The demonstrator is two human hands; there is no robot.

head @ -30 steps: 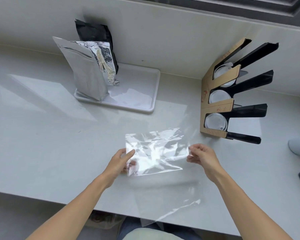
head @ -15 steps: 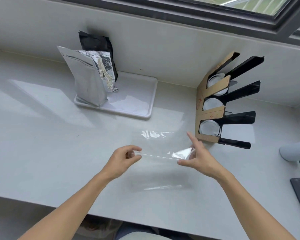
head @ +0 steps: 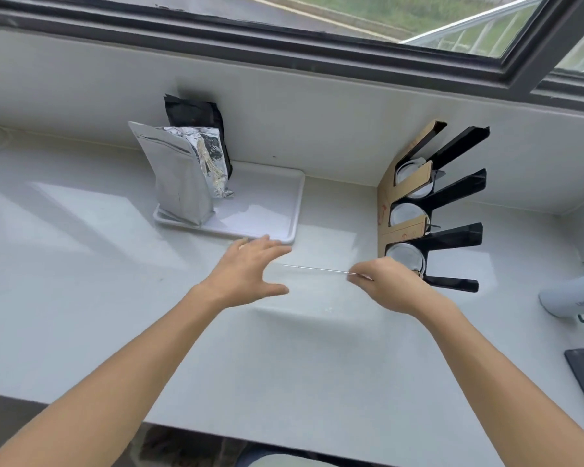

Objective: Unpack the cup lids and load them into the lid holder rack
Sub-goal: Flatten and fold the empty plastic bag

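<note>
Lid rack (head: 418,210) mid-right: white lids (head: 406,214) in all three slots.
Right hand (head: 390,284) pinches the clear wrapper (head: 312,270), seen edge-on; left hand (head: 246,274) spread, holding nothing.

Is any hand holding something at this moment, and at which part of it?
The right hand pinches the clear plastic wrapper at its right end, seen edge-on as a thin line. The left hand is spread open and holds nothing.

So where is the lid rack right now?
In the head view the lid rack stands at the right of the counter against the back wall, right of the white tray, just beyond the right hand.
</note>
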